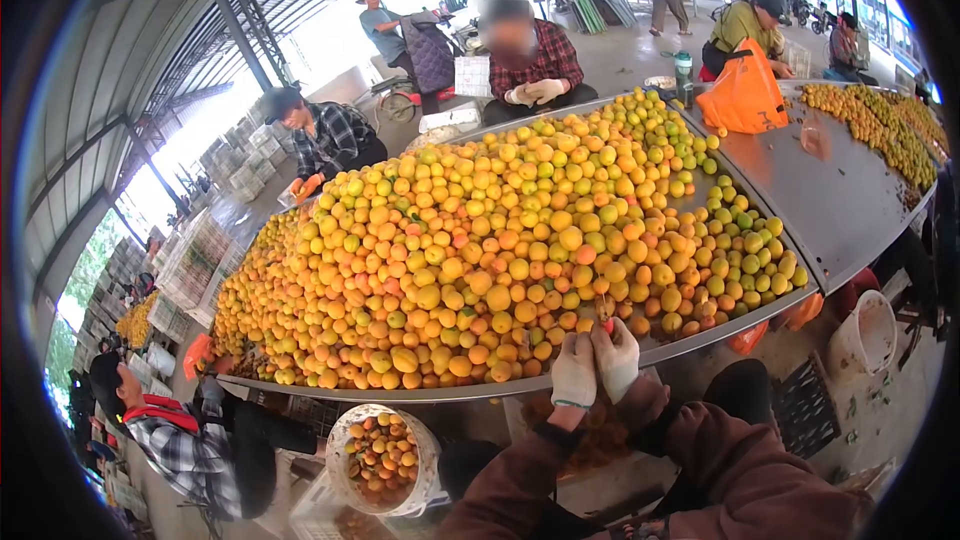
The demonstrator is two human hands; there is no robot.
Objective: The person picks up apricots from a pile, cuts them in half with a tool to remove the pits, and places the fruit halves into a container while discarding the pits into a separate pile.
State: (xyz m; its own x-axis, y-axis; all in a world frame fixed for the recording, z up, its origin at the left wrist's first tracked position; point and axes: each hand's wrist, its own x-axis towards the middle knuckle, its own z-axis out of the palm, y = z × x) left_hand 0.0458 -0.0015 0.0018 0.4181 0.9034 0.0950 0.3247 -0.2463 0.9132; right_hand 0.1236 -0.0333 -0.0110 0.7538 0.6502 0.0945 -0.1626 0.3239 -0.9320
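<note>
A broad heap of apricots (450,250), orange to yellow-green, covers most of the metal sorting table (640,350). My left hand (574,372) and my right hand (616,355), both in whitish work gloves, are held close together at the near edge of the table, just in front of the heap. In the fingertips of my right hand is a small thin thing with a red part (608,325); its kind is too small to tell. The fingers of my left hand are closed beside it, and what they hold, if anything, is hidden.
Below the table edge stands a white bucket (425,455) of apricots. Another white bucket (865,330) and a black crate (805,405) are at the right. An orange bag (745,90) and green bottle (684,75) stand across the table. Several people sit around it.
</note>
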